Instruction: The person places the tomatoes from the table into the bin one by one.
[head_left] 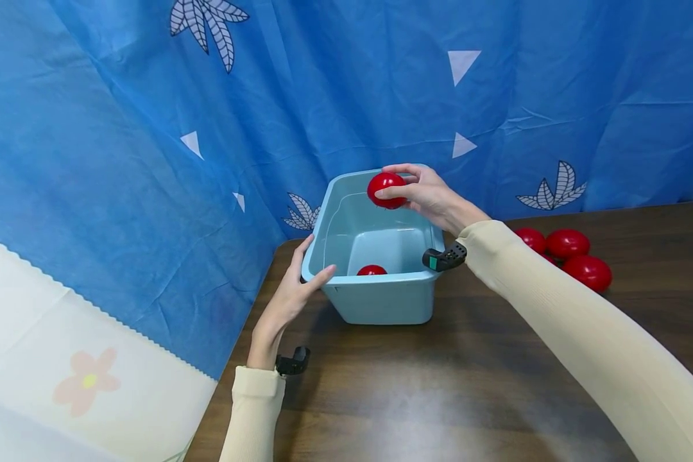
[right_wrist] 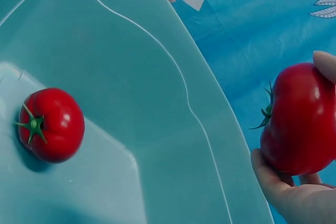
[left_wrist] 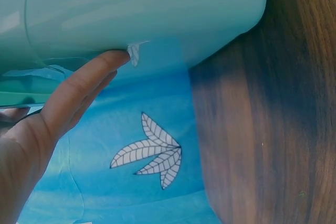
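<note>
My right hand (head_left: pixel 430 196) grips a red tomato (head_left: pixel 385 190) over the far right part of a light blue plastic tub (head_left: pixel 381 301). In the right wrist view, the held tomato (right_wrist: pixel 299 119) has its green stem facing left, with fingers below it and a fingertip above. My left hand (head_left: pixel 291 292) holds the tub's near left corner, thumb at the rim. Its fingers (left_wrist: pixel 86 85) lie fairly straight along the outer wall in the left wrist view. Another tomato (right_wrist: pixel 52 124) rests on the tub's floor; the head view shows only its top above the near rim.
Several more tomatoes (head_left: pixel 567 244) are grouped on the dark wooden table (head_left: pixel 404 398) to the right, partly behind my right sleeve. A blue patterned curtain (head_left: pixel 381 83) hangs just behind the tub. The table's left edge runs beside my left forearm.
</note>
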{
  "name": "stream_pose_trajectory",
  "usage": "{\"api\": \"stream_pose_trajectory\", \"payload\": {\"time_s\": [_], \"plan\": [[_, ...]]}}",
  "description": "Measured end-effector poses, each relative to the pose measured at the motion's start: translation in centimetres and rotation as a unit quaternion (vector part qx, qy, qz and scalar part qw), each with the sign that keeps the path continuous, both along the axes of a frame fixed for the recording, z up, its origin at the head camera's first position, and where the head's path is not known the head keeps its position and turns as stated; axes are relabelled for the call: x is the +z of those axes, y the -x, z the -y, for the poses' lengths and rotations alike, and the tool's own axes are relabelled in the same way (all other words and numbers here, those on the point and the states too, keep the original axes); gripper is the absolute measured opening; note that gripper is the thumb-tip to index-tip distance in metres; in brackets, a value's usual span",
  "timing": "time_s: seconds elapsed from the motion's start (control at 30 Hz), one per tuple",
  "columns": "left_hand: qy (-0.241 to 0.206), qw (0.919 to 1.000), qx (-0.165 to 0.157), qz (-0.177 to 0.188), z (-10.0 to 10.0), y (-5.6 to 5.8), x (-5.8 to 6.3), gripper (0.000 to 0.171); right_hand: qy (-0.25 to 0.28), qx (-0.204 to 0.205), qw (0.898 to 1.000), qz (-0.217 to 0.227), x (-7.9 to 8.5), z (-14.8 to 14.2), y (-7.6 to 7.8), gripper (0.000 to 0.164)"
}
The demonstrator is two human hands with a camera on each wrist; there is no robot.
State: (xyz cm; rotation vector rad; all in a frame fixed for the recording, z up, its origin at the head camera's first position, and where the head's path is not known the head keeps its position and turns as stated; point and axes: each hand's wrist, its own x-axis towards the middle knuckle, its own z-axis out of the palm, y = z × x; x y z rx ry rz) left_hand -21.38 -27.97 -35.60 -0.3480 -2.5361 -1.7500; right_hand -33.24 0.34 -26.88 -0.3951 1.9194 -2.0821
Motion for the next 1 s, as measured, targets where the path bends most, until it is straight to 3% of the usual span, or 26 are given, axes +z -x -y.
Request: {"api": "stream_pose_trajectory", "payload": {"time_s": [0.6, 0.83, 1.0], "plan": [[0.003, 0.9999, 0.013, 0.009, -0.7, -0.1, 0.1, 0.088, -0.035, 0.066, 0.997, -0.035, 0.7, -1.7, -0.7, 0.066], [-0.005, 1.0000, 0.005, 0.002, -0.4, 0.0, 0.1, 0.089, -0.016, 0.057, 0.998, -0.031, 1.0, -4.7, -0.9, 0.066], [-0.009, 1.0000, 0.003, -0.001, -0.5, 0.0, 0.0, 0.089, -0.041, 0.030, 0.998, -0.029, 0.1, -8.0, -1.0, 0.069]]}}
